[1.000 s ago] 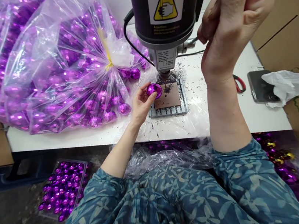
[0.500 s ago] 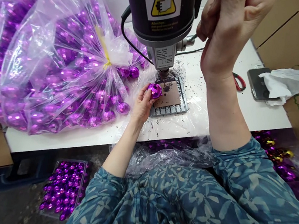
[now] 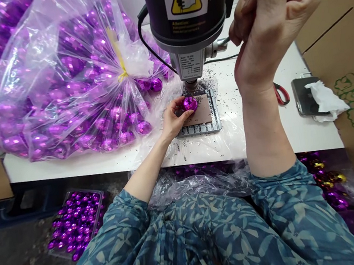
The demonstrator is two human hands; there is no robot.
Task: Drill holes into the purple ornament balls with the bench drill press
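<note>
Between its thumb and fingers, my left hand (image 3: 175, 118) holds a shiny purple faceted ball (image 3: 189, 104). The ball is under the chuck (image 3: 191, 85) of a black and grey drill press (image 3: 193, 25), over a brown board (image 3: 204, 110) on a slotted metal base (image 3: 215, 122). Dark shavings are scattered around it. My right hand (image 3: 274, 13) is raised at the right of the machine, its fingers curled at the end of a metal lever (image 3: 225, 41); its palm hides most of the grip.
A large clear bag of purple balls (image 3: 58, 87) fills the table's left. Red-handled scissors (image 3: 281, 93), a phone (image 3: 305, 97) and a white tissue (image 3: 327, 98) lie at right. Below left is a tray of purple balls (image 3: 74, 221); a cardboard box (image 3: 341, 39) borders the right.
My left hand has brought the ball slightly right, in under the chuck, and turned it. My right hand remains up at the lever. The view has shifted slightly.
</note>
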